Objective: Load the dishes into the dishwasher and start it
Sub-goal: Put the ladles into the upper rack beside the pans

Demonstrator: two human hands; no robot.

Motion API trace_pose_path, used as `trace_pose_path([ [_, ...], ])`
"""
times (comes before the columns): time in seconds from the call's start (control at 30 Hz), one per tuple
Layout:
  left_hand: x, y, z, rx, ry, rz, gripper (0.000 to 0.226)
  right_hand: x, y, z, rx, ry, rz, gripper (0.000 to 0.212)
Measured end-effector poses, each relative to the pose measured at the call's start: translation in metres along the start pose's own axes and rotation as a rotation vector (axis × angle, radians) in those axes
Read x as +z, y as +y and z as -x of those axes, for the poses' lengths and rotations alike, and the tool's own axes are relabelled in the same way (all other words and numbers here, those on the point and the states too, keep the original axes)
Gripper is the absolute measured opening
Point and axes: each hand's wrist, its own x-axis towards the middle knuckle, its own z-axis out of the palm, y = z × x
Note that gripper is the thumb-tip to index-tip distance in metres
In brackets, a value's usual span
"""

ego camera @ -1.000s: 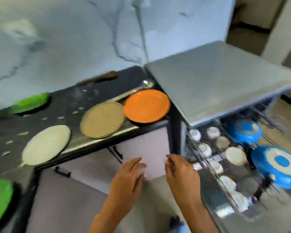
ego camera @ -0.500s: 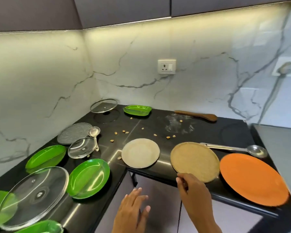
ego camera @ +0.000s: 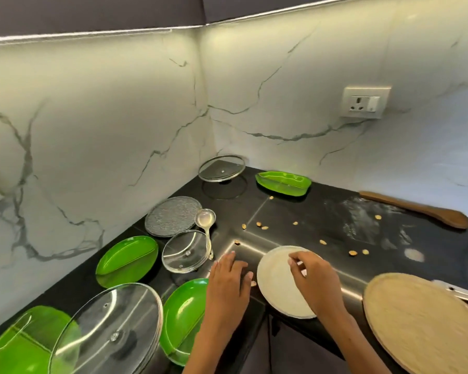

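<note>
Your right hand (ego camera: 312,276) hovers with curled fingers over the white plate (ego camera: 278,287), lower centre; left hand (ego camera: 229,282) spread flat on the surface (ego camera: 308,211).

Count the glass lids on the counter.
3. One glass lid leans in the back corner, a small one lies beside the ladle, and a large one sits at the front left over green plates. None seems hidden.
</note>
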Motion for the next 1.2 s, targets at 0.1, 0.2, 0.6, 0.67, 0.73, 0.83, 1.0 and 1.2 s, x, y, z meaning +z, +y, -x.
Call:
trace_pose_path([
  [0.1,0.012,-0.013,-0.030,-0.021,-0.007,-0.069,0.034,0.020,-0.004,-0.027,-0.025,-0.034,-0.006,0.010],
  [0.2,0.031,-0.024,-0.060,-0.098,-0.059,-0.099,0.035,0.037,-0.002,-0.053,-0.051,-0.056,-0.017,0.009],
  [0.6,0.112,-0.083,-0.169,-0.489,-0.518,-0.596,0.037,0.065,0.028,-0.142,-0.058,-0.085,-0.094,0.007],
  [0.67,0.121,-0.093,-0.176,-0.543,-0.557,-0.619,0.038,0.066,0.037,-0.147,-0.054,-0.085,-0.098,0.007],
  [0.73,0.122,-0.099,-0.182,-0.591,-0.572,-0.596,0.034,0.066,0.045,-0.148,-0.048,-0.093,-0.098,0.007],
  [0.83,0.125,-0.104,-0.188,-0.619,-0.530,-0.511,0.031,0.065,0.059,-0.148,-0.039,-0.121,-0.090,0.009],
  [1.0,0.134,-0.096,-0.188,-0.678,-0.372,-0.207,0.034,0.062,0.073,-0.148,-0.004,-0.149,-0.099,0.012],
  [1.2,0.140,-0.080,-0.191,-0.804,-0.076,0.153,0.039,0.053,0.080,-0.145,0.051,-0.142,-0.094,0.010],
])
